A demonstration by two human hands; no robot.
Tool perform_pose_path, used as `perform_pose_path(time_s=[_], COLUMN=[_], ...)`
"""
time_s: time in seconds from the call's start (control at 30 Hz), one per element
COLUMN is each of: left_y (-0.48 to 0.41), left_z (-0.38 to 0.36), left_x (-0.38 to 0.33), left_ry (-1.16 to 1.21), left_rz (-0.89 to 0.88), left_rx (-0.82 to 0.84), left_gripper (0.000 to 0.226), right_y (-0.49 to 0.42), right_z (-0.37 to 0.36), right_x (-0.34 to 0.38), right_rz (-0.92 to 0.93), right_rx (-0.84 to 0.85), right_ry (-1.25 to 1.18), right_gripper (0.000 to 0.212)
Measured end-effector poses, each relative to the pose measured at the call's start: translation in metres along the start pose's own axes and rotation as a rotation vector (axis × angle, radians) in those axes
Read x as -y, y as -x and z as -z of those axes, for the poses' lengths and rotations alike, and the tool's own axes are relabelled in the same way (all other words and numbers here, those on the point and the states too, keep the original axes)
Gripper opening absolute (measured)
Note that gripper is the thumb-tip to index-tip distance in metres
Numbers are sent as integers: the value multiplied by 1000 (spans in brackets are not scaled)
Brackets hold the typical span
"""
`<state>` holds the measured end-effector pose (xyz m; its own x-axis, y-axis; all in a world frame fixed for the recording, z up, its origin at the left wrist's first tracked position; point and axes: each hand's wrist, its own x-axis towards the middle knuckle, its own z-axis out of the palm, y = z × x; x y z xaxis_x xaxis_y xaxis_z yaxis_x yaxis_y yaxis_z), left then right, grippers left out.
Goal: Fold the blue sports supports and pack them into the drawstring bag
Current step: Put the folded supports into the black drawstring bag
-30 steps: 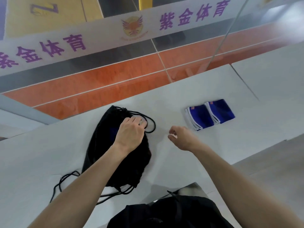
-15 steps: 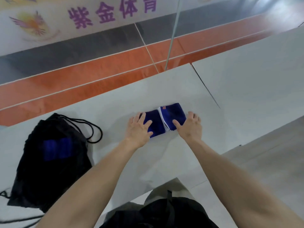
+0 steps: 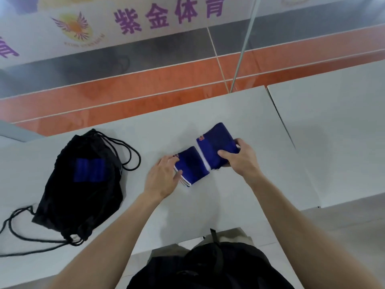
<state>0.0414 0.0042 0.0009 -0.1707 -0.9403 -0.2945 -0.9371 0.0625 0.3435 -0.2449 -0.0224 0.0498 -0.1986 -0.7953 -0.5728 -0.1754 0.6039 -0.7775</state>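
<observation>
Centre frame: fingers of right hand (image 3: 241,161) grip the right support (image 3: 216,140), thumb on top; fingers of left hand (image 3: 162,178) clasp the left support (image 3: 192,167) at its edge.

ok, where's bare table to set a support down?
Free: the strip between bag and left hand; the near edge below both hands; right of right hand up to the seam. Crowded: mid-table, left support and right support held there; cords beside the bag.

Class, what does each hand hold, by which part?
Right hand grips right support by its right end. Left hand touches left support at its left end; grip unclear.
</observation>
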Motion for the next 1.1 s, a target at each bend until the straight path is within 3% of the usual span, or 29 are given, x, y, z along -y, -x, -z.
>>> perform_pose_path(time_s=[0.1,0.17,0.23,0.33,0.4,0.47,0.57,0.63,0.8,0.97,1.03,1.1], left_y=[5,6,7,4,-4,-11,-17,-17,-4,12,19,25], left_z=[7,8,8,6,0,-10,-25,-32,-30,-4,15,37], left_x=[9,15,18,15,7,-3,-13,-12,-7,-3,10,32], left_ry=[91,170,250,349,498,718,890,931,1014,1104,1191,1309], left_rz=[98,188,287,430,552,629,673,690,675,590,556,497], left_rx=[-147,-175,-188,-58,112,226,239,240,369,307,248,204], left_gripper=[36,35,33,41,62,61,30,29,44,49,62,90], right_y=[14,12,5,-1,-2,-3,-3,-2,5,24,35,50], right_z=[-21,-41,-58,-69,-72,-76,-78,-73,-67,-79,-90,-105], right_x=[13,2,-16,-32,-32,-30,-29,-29,-39,-31,-22,-10], right_rz=[-60,-175,-270,-158,-45,2,-46,-103,-173,-131,-96,-50], right_rx=[211,277,335,293,144,101,179,219,228,213,262,305], right_ry=[-240,-219,-45,412,651,726,631,544,340,61,-67,-148], right_gripper=[39,39,34,29,43,56,40,26,48,46,47,50])
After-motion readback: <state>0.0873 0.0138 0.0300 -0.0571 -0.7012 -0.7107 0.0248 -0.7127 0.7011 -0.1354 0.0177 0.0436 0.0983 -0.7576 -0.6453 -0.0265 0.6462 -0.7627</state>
